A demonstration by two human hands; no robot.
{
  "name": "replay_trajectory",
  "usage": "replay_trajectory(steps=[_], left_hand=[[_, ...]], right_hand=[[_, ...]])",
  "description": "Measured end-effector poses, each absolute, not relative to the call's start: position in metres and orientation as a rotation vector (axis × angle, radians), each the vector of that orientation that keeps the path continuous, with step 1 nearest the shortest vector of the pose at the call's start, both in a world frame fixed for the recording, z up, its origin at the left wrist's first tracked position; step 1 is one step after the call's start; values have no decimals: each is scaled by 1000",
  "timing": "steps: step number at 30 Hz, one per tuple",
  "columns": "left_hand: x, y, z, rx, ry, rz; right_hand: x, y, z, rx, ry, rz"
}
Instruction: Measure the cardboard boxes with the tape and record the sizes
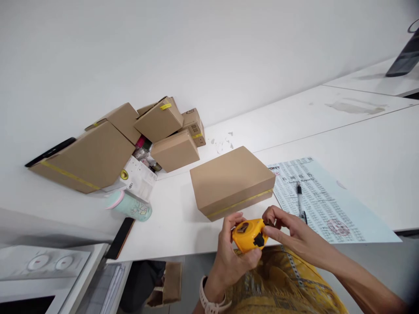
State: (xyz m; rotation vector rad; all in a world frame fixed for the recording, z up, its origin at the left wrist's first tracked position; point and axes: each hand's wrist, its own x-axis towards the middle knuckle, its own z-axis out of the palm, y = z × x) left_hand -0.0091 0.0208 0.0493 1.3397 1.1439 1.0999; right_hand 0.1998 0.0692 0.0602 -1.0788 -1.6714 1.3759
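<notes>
A yellow tape measure with black parts sits in my left hand, whose fingers wrap round its case. My right hand is closed at the right side of the case, thumb and fingers pinching at its dark end; the exact spot is partly hidden by the fingers. Just beyond both hands, a closed brown cardboard box lies on the white table, a yellow strip along its lower side. Right of it lies a printed light-blue sheet with a black and clear pen on top.
Several cardboard boxes are piled against the wall at the left. By them are a white box, a mint-green bottle and a dark flat object at the table's edge. A dark object stands far right.
</notes>
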Motion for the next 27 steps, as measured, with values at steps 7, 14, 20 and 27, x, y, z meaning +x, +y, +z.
replay_trajectory(steps=[7,14,20,27], left_hand=[[-88,46,94,1322,1545,1421],[-175,90,109,1132,1801,1575],[-187,104,99,1095,1853,1543],[-173,114,99,1160,1779,1445]], right_hand=[[225,152,105,-1039,-1330,1304],[237,240,87,-1125,-1235,1361],[215,258,60,-1304,-1304,1302],[204,251,63,-1445,-1464,1248]])
